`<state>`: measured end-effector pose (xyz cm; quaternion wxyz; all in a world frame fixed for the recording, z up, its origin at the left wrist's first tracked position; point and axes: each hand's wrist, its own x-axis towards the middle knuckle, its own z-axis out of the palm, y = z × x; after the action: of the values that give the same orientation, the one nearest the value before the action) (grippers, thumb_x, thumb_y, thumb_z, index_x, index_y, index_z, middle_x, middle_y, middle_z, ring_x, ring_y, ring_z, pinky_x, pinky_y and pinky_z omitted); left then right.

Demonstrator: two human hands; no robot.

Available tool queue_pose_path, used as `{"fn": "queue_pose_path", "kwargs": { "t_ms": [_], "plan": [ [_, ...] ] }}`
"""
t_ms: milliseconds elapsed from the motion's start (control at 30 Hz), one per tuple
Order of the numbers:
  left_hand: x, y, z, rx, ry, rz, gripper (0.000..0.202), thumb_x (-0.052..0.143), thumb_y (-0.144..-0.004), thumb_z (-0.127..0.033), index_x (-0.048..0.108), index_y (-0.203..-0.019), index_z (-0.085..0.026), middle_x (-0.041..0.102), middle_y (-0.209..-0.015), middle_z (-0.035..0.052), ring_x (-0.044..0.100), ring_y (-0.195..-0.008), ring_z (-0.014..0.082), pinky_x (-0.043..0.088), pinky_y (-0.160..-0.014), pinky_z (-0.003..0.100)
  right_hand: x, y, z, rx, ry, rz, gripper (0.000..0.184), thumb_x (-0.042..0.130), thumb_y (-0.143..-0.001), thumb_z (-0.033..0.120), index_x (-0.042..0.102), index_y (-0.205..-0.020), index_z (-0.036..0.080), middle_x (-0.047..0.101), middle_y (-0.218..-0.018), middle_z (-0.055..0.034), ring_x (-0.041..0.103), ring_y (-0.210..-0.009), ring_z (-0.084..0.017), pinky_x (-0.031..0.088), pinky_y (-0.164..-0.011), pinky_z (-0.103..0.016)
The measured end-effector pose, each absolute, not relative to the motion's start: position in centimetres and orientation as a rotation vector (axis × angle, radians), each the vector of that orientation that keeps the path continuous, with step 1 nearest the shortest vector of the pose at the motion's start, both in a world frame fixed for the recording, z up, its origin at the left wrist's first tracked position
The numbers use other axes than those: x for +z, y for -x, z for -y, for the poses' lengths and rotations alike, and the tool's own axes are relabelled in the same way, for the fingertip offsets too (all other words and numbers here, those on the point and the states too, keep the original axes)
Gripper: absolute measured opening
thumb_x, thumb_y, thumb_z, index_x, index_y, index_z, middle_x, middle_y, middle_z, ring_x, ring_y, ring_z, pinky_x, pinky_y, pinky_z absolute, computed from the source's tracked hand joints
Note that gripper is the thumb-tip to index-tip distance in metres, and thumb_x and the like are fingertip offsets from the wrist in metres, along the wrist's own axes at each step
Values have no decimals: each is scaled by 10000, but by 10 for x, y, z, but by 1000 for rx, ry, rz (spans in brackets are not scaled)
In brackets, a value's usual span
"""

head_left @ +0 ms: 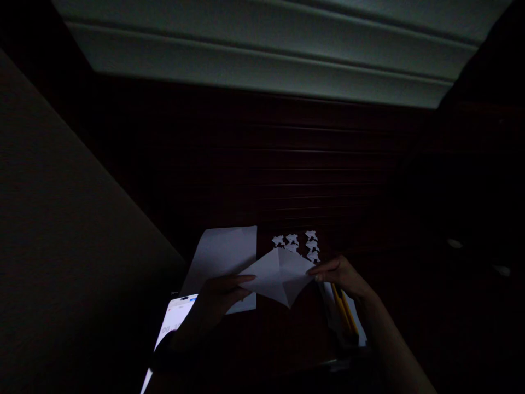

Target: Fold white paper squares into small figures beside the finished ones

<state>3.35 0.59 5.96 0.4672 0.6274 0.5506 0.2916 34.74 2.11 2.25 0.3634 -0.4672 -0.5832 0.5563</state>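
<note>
Our right forearm [389, 335] lies closest; left hand [223, 293] and right hand [343, 276] pinch our paper [276, 276] (likely light, easily creased) by opposite corners, probably the safest holds.

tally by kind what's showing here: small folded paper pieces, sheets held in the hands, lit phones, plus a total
Small folded paper pieces: 6 visible, though the held sheet may hide more
Creased sheet, held by the left hand and right hand: 1
Lit phone: 1
Total: 8 visible
</note>
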Motion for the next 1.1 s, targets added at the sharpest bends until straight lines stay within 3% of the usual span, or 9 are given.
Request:
{"fn": "queue_pose_path", "kwargs": {
  "t_ms": [200, 533, 633, 733, 1000, 1100],
  "plan": [
    [52, -34, -11, 856, -1489, -1495, 153, 671, -610, -322, 729, -736, -256, 716, -846, -3, 646, -795, 210, 513, -698, 273, 19, -351, -23, 1375, 1226, 1467, 215, 738, -590, 283, 728, -790, 204, 712, -808, -61, 638, -772, -219, 482, -709, -315],
    [54, -45, -6, 936, -1396, -1657, 156, 704, -557, -359, 727, -669, -253, 722, -720, 3, 656, -740, 234, 506, -710, 322, 14, -345, -26, 1175, 1272, 1235, 140, 773, -539, 259, 714, -637, 179, 704, -668, -50, 633, -635, -191, 479, -630, -296],
    [56, -47, -6, 965, -1380, -1675, 168, 705, -553, -379, 722, -652, -244, 721, -715, 7, 653, -754, 237, 496, -712, 317, 15, -343, -26, 1183, 1224, 1189, 142, 745, -590, 285, 709, -650, 161, 699, -642, -58, 635, -621, -189, 484, -638, -307],
    [57, -49, -6, 992, -1377, -1687, 188, 701, -553, -397, 718, -641, -231, 715, -684, 13, 649, -702, 228, 490, -663, 305, 19, -340, -24, 1214, 1181, 1179, 171, 699, -658, 314, 710, -687, 146, 700, -653, -72, 640, -641, -192, 485, -666, -321],
    [55, -53, -8, 1043, -1374, -1734, 260, 680, -566, -450, 693, -568, -190, 661, -527, 15, 600, -533, 177, 439, -501, 250, 15, -336, -28, 1231, 1227, 994, 202, 758, -581, 305, 675, -618, 124, 680, -592, -70, 630, -585, -191, 491, -638, -332],
    [56, -58, -6, 1066, -1321, -1733, 250, 703, -553, -423, 700, -603, -178, 667, -549, 19, 612, -564, 184, 443, -519, 251, 11, -329, -30, 1239, 1127, 847, 231, 762, -589, 268, 671, -757, 140, 689, -679, -68, 643, -640, -203, 493, -680, -362]
  ]
}}
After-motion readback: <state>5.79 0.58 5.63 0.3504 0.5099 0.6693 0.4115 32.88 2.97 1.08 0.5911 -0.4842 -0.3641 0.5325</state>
